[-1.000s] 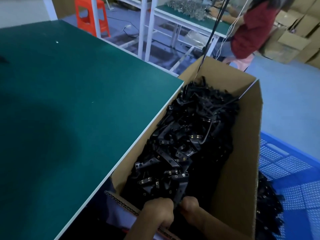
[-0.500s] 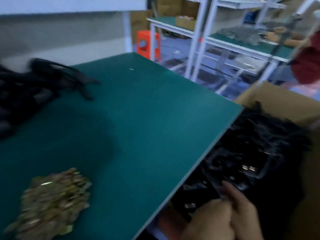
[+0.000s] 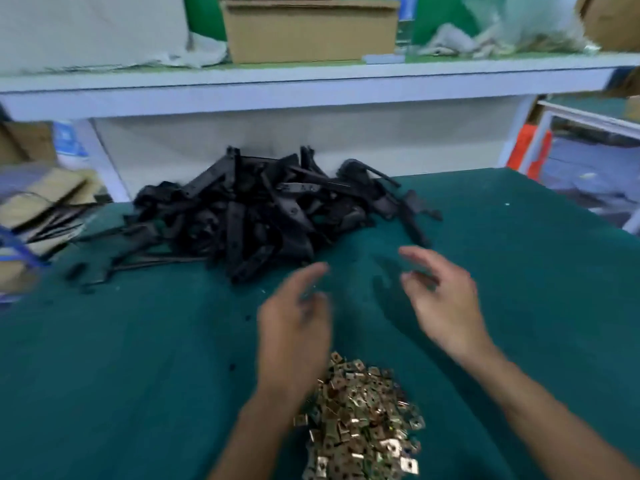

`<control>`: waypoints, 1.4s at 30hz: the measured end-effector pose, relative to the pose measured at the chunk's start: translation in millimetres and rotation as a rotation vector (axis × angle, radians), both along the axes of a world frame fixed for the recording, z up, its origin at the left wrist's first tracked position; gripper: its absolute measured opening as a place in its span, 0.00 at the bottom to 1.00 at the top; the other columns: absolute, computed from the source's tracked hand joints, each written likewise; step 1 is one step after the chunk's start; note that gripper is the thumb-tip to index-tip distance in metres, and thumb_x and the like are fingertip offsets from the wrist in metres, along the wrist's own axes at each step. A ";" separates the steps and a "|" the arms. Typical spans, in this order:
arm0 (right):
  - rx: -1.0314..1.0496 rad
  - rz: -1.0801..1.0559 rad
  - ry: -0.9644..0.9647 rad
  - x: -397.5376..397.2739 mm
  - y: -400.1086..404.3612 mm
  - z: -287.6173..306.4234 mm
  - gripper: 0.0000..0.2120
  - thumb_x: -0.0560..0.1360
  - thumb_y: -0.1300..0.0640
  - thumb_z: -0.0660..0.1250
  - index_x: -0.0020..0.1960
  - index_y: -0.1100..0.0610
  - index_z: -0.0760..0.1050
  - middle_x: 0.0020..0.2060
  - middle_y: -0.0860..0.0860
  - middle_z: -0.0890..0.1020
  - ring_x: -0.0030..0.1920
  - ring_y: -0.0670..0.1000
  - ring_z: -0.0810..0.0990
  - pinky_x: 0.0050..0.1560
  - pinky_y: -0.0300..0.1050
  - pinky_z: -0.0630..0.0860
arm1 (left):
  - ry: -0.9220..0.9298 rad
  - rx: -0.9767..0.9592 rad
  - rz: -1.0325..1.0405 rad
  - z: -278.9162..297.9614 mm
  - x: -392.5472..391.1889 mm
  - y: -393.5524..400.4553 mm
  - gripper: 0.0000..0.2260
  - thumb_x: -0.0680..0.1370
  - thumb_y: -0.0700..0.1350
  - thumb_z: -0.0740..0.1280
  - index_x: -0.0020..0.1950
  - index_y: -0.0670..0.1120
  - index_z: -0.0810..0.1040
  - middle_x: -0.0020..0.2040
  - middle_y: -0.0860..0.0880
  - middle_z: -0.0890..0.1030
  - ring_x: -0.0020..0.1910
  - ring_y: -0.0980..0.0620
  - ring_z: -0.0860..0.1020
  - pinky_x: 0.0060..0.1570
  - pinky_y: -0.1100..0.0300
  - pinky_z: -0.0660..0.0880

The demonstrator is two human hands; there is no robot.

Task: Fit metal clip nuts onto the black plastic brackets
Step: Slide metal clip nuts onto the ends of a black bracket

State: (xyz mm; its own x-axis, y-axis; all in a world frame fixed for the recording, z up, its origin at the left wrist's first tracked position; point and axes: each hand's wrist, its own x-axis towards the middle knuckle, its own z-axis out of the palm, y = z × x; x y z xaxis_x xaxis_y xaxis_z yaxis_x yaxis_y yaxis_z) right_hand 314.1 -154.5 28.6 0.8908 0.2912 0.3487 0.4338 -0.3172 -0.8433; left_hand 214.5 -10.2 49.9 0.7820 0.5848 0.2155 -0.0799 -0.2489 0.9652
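A heap of black plastic brackets [image 3: 263, 216] lies at the far side of the green table [image 3: 121, 358]. A pile of brass-coloured metal clip nuts [image 3: 363, 420] sits near the front edge. My left hand [image 3: 294, 320] hovers above the table between the two piles, fingers loose and blurred, holding nothing. To its right, my right hand [image 3: 443, 299] is also over the table, its fingers spread and relaxed and its palm empty. Both hands are a short way in front of the bracket heap.
A white shelf [image 3: 311, 84] runs across the back above the table, carrying a cardboard box [image 3: 311, 29] and plastic bags [image 3: 512, 32]. Flattened cardboard and a blue crate edge [image 3: 20, 244] lie at the left. An orange stool [image 3: 526, 150] stands beyond the right corner.
The view has swung left from the cardboard box of brackets beside the table to the tabletop. Both hands have come out of that box and now hang empty over the table.
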 end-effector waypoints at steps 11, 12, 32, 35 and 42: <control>-0.772 -0.337 -0.052 155.1 39.7 -31.9 0.14 0.79 0.59 0.64 0.62 0.65 0.76 0.60 0.65 0.77 0.62 0.67 0.74 0.59 0.58 0.74 | 0.030 0.081 0.371 -72.4 -52.1 75.1 0.17 0.79 0.34 0.64 0.47 0.57 0.82 0.42 0.62 0.83 0.31 0.49 0.77 0.28 0.64 0.72; -0.680 -0.375 -0.039 155.9 35.2 -30.8 0.13 0.76 0.63 0.65 0.59 0.65 0.78 0.56 0.66 0.79 0.58 0.67 0.77 0.57 0.57 0.77 | 0.028 0.070 0.360 -73.6 -49.2 73.8 0.18 0.79 0.34 0.64 0.47 0.58 0.81 0.40 0.60 0.83 0.28 0.47 0.74 0.26 0.60 0.72; -0.206 0.706 -0.349 -66.5 48.1 -27.7 0.21 0.79 0.51 0.69 0.71 0.51 0.76 0.65 0.39 0.74 0.62 0.43 0.78 0.58 0.40 0.78 | -0.281 -0.899 0.099 -20.8 -21.4 50.8 0.11 0.87 0.48 0.56 0.67 0.50 0.73 0.58 0.45 0.84 0.47 0.46 0.85 0.35 0.54 0.80; -0.123 0.624 -0.177 -45.7 29.2 -35.8 0.11 0.78 0.54 0.72 0.59 0.54 0.85 0.46 0.41 0.82 0.47 0.46 0.82 0.48 0.41 0.78 | -0.304 -0.906 0.052 -31.4 -29.2 71.1 0.17 0.87 0.42 0.55 0.71 0.59 0.69 0.59 0.45 0.84 0.51 0.42 0.85 0.32 0.57 0.79; -0.475 0.608 0.017 -25.2 28.6 -33.8 0.06 0.74 0.55 0.76 0.51 0.47 0.85 0.44 0.40 0.77 0.42 0.40 0.75 0.41 0.33 0.70 | -0.200 -0.976 -0.114 -53.5 -32.9 91.3 0.13 0.84 0.36 0.56 0.65 0.43 0.76 0.53 0.41 0.84 0.45 0.45 0.83 0.39 0.55 0.81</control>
